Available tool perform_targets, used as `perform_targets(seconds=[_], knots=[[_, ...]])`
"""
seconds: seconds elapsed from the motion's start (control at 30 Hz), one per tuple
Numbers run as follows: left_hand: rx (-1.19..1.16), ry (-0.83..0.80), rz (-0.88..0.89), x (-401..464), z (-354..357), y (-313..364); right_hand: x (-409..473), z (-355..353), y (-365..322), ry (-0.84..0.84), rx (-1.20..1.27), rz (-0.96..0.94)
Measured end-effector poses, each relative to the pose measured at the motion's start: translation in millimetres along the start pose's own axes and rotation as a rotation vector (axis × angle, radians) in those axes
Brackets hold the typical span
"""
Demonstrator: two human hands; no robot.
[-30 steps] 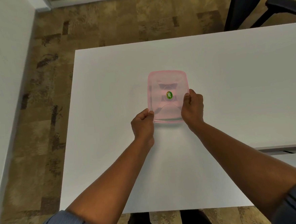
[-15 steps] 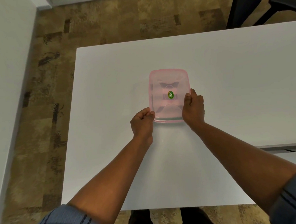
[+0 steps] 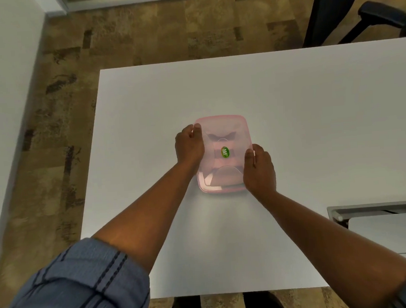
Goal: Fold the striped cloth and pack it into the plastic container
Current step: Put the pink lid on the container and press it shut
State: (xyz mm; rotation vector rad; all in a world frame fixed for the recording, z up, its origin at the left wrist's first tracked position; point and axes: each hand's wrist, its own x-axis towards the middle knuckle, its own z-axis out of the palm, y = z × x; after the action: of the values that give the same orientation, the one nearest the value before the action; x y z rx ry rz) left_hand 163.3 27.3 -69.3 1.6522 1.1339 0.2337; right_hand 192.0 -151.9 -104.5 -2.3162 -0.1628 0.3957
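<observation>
A translucent pink plastic container (image 3: 222, 133) with its lid on and a green oval sticker (image 3: 225, 151) lies on the white table (image 3: 315, 122). My left hand (image 3: 189, 145) rests on the container's far left corner, thumb on the lid. My right hand (image 3: 258, 169) holds its near right corner, fingers curled over the edge. No striped cloth shows; what is inside the box is only a faint blur through the lid.
A black office chair (image 3: 355, 13) stands beyond the table's far right edge. A second white surface with a grey frame (image 3: 379, 210) adjoins at the lower right. Patterned brown carpet (image 3: 62, 115) and a white wall lie to the left.
My left hand has moved from the container's near left corner up to its far left corner. My right hand stays at the near right corner. The container has not shifted on the table.
</observation>
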Motion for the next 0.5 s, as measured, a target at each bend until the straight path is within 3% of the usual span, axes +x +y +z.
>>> perform_targets(seconds=[0.3, 0.5], knots=[[0.069, 0.044, 0.023, 26.9, 11.2, 3.8, 54.8, -3.8, -34.1, 0.025, 0.174, 0.058], [0.074, 0.096, 0.099, 29.4, 18.3, -7.1, 78.5, 2.7, -47.1, -0.012, 0.213, 0.218]])
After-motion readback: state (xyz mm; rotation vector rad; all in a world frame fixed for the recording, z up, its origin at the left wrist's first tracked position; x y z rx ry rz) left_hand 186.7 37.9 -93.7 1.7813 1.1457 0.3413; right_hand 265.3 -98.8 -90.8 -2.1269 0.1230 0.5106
